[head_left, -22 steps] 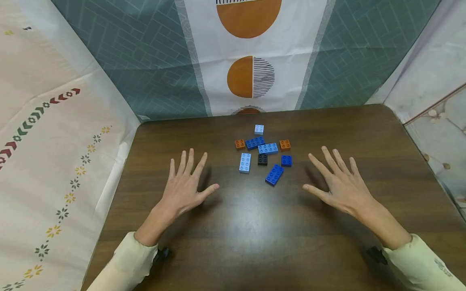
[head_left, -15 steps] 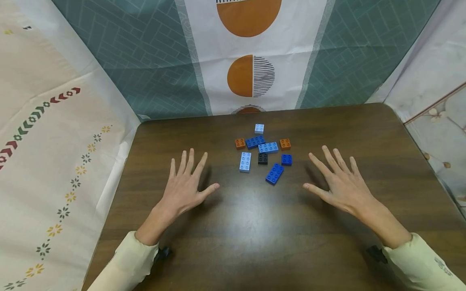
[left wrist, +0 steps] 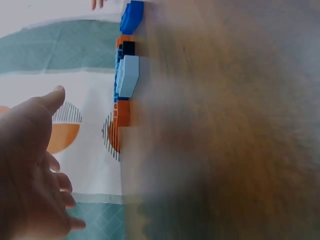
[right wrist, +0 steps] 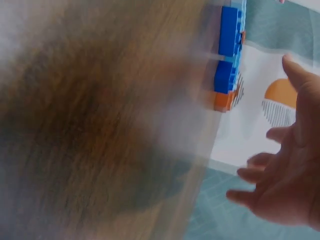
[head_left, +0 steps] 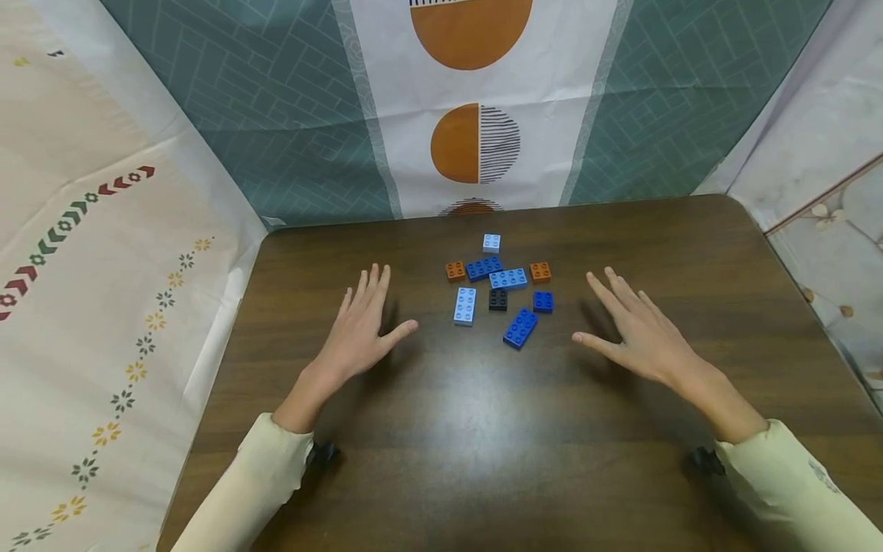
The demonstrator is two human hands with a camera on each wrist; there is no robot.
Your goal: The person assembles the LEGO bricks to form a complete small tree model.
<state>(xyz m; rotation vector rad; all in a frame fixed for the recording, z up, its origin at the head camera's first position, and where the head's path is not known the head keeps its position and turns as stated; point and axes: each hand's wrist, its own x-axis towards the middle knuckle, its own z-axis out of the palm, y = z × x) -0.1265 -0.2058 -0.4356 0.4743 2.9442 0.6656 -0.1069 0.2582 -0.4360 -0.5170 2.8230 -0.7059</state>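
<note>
Several toy bricks lie in a loose cluster on the dark wooden table (head_left: 483,429): a light blue long brick (head_left: 465,306), a dark blue long brick (head_left: 520,329), a black square brick (head_left: 498,300), two orange bricks (head_left: 454,271) (head_left: 540,272), and more blue ones behind. My left hand (head_left: 362,326) hovers left of the cluster, fingers straight, holding nothing. My right hand (head_left: 631,330) hovers to the right of it, fingers spread, also holding nothing. In the left wrist view the light blue brick (left wrist: 127,76) shows beyond my palm (left wrist: 30,165). The right wrist view shows blue bricks (right wrist: 229,31) past my fingers (right wrist: 280,165).
Patterned cloth walls stand close behind (head_left: 476,115) and on both sides of the table. The table's left edge (head_left: 228,330) and rounded back right corner (head_left: 741,211) are near the hands.
Both hands have lifted off the table and moved a little forward toward the bricks, with the fingers closer together. The bricks have not moved.
</note>
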